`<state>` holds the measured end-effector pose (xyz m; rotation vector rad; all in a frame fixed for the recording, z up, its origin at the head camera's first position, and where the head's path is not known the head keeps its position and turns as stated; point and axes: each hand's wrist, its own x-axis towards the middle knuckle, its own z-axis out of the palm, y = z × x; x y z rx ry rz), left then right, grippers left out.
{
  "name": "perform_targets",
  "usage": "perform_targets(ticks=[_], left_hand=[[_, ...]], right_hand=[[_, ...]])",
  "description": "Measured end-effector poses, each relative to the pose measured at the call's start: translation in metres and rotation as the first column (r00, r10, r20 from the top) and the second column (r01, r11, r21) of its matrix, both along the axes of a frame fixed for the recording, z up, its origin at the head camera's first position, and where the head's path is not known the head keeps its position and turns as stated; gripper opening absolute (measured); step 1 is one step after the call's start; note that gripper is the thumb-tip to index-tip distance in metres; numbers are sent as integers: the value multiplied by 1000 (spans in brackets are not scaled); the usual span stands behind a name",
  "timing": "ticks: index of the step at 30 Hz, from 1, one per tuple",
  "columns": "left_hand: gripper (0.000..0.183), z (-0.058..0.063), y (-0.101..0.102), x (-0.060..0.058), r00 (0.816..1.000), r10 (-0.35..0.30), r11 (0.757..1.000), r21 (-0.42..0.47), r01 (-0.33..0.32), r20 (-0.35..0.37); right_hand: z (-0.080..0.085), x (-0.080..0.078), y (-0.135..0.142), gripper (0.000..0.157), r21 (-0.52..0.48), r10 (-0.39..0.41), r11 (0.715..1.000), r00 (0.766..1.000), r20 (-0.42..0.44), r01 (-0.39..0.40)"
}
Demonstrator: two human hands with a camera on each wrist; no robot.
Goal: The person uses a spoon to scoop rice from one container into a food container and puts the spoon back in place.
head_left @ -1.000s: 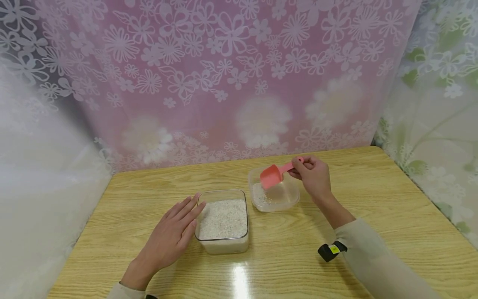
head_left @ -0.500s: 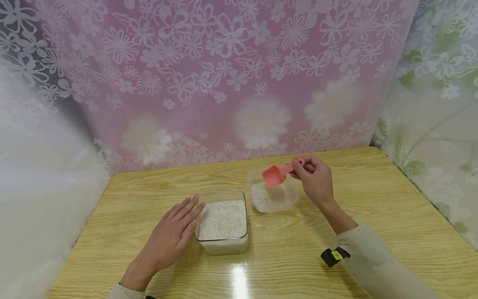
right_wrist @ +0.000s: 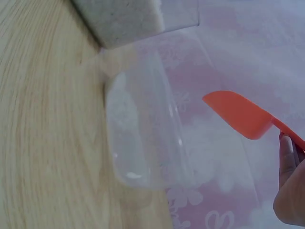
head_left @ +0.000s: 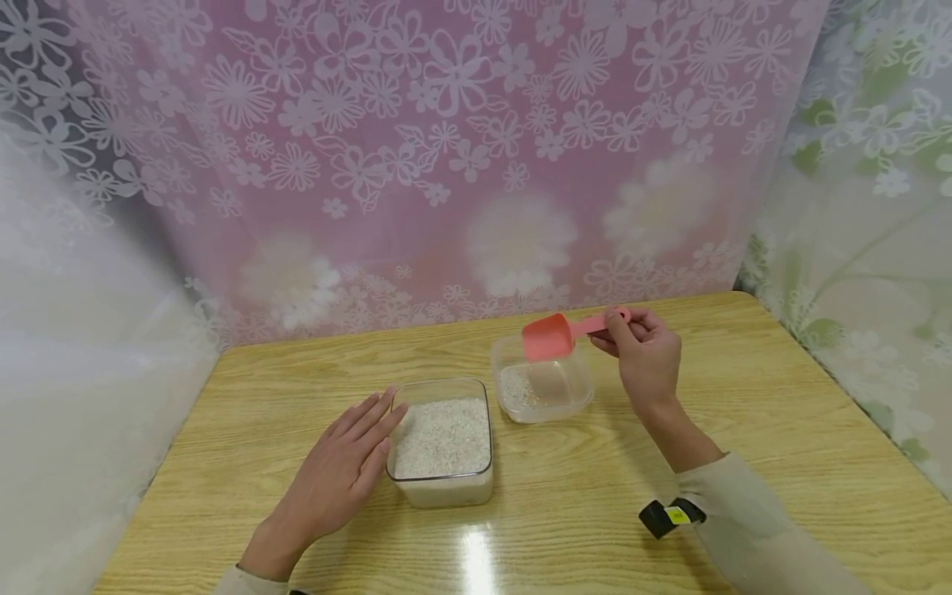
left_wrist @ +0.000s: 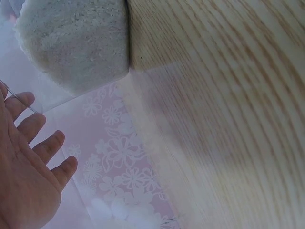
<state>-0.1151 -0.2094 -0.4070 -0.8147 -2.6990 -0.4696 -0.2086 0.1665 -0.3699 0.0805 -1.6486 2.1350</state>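
Homely, kitchen-like tabletop, screened on three sides; the type of room cannot be told.
The top is yellowish wood grain, with a patch of reflected light shining on it. Behind it hangs a pink sheet printed with white flowers; a pale sheet closes the left side, and a whitish leaf-printed sheet the right, so the room beyond is hidden. The kitchen feel comes from the things here: a clear square container of white rice, a low see-through tub with some grains in it, and a pink scoop held near the tub.
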Motion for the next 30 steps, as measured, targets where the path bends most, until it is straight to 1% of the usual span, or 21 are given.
perform_targets(ticks=[6, 10, 12, 13, 15, 18, 20, 23, 24, 27, 30], left_hand=[[46, -1, 0, 0, 1000, 4, 1000, 11, -4, -1], [47, -1, 0, 0, 1000, 3, 1000, 10, -3, -6], [47, -1, 0, 0, 1000, 1, 1000, 11, 0, -10], [46, -1, 0, 0, 1000, 0, 1000, 12, 0, -10], [46, -1, 0, 0, 1000, -1, 1000, 14, 1, -11], [46, -1, 0, 0, 1000, 0, 1000, 17, 1, -12], [46, -1, 0, 0, 1000, 2, 1000, 16, -1, -11], [45, -1, 0, 0, 1000, 0, 1000, 17, 0, -15], [45, -1, 0, 0, 1000, -1, 1000, 18, 1, -15], [45, -1, 0, 0, 1000, -2, 1000, 22, 2, -17], [45, -1, 0, 0, 1000, 2, 1000, 22, -2, -11]], right_hand=[[11, 5, -2, 21, -121, -2, 993, 1000, 3, 3], [14, 7, -1, 18, -231, 57, 972, 998, 34, -47], [15, 9, 0, 16, -299, 112, 950, 993, 48, -92], [16, 11, 0, 16, -336, 146, 934, 988, 52, -121], [17, 14, -1, 16, -393, 219, 902, 974, 61, -178], [20, 20, -5, 17, -427, 314, 868, 946, 80, -252], [21, 25, -11, 15, -427, 367, 854, 926, 87, -298], [22, 32, -22, 11, -369, 413, 859, 906, 93, -354], [22, 35, -26, 11, -344, 419, 865, 903, 94, -366], [20, 42, -38, 12, -246, 413, 892, 904, 105, -379], [18, 47, -48, 16, -138, 383, 920, 916, 122, -366]])
